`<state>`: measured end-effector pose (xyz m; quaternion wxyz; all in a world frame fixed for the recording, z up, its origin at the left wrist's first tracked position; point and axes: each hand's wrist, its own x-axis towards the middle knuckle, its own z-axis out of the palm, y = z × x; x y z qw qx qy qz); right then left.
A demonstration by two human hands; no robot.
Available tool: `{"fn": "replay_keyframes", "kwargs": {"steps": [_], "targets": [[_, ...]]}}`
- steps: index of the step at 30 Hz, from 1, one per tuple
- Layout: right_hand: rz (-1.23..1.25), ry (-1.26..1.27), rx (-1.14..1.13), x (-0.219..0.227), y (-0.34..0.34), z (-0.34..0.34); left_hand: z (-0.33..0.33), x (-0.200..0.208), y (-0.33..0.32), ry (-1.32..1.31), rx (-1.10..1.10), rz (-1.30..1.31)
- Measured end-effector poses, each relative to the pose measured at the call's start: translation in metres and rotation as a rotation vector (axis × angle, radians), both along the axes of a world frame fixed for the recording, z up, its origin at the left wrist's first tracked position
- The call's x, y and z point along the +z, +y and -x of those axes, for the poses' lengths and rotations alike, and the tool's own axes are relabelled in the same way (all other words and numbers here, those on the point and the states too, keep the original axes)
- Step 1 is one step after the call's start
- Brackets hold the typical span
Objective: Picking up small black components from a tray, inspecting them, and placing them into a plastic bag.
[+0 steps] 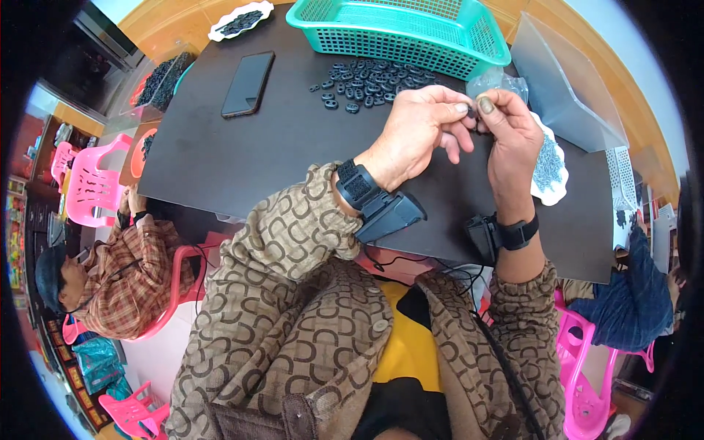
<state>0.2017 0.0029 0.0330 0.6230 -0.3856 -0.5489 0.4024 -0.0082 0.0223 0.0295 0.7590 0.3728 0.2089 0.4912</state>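
Close to my camera, at the bottom, I see a brown cloth coat with dark curved marks (pixel 286 227), open over a yellow and black top (pixel 408 345). A black box on the left wrist (pixel 392 218) and a black box on the right wrist (pixel 480 238) are held by straps.

Past the wrists, over a flat dark brown table (pixel 293 158), the two bare hands meet. The left hand (pixel 429 126) has its thumb and first finger pinched on a small dark piece (pixel 471 111), with the other fingers loosely bent. The right hand (pixel 513 139) has its thumb and finger nipped together at the same piece. The piece is up off the table, between the hands. Fingertips cover most of it, so I can't tell its shape.

Beyond the left hand, shiny black oval plastic pieces (pixel 374 84) lie in a loose pile. A flat dark phone (pixel 248 84) is left of them. Partly behind the right hand, a white wavy-edged dish (pixel 560 192) holds thin silver bits (pixel 546 165). Behind the pile I see a green plastic basket full of little holes (pixel 396 44). Far left, a white wavy plate (pixel 214 34) holds more black bits (pixel 240 23).

Off to the left, a person in a checked shirt (pixel 121 282) sits near a pink plastic chair (pixel 95 176).
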Motion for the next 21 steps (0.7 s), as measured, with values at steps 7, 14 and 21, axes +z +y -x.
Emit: {"fn": "replay_keyframes", "kwargs": {"steps": [7,14,21], "targets": [[0.1,0.215,0.082,-0.015,0.008,0.01,0.006,-0.009,0.001,-0.074,-0.057,0.086],[0.02,0.062,0.091,0.001,0.004,0.01,0.011,-0.014,0.012,-0.151,-0.162,0.154],[0.082,-0.055,0.119,-0.003,0.012,-0.009,0.006,-0.009,0.016,-0.128,-0.196,0.167]]}}
